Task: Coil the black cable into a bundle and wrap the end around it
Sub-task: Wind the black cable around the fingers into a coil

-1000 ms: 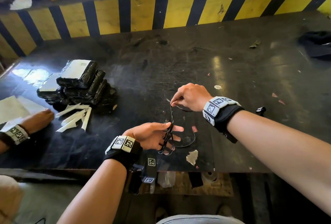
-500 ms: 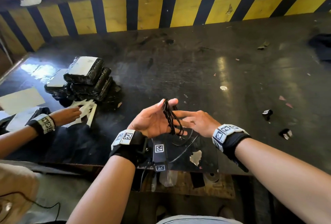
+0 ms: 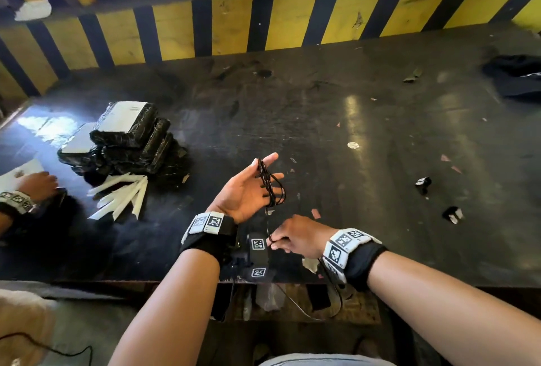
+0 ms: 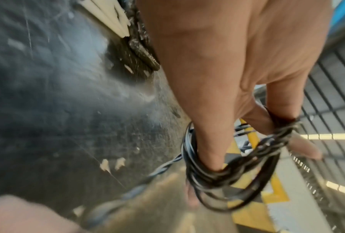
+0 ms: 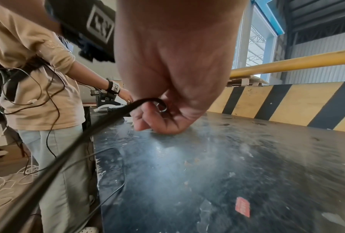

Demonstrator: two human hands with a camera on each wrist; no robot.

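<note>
black cable (image 3: 270, 184) looped over spread fingers of left hand (image 3: 246, 190) (palm up); right hand (image 3: 295, 238) pinches its end.

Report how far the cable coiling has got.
Done: several loops of the black cable sit around the spread fingers of the left hand. In hand: the right hand pinches the free length near the table edge, drawing it taut from the coil. Left: any remaining loops, then wrapping the end around the bundle; no wrap shows yet.
</note>
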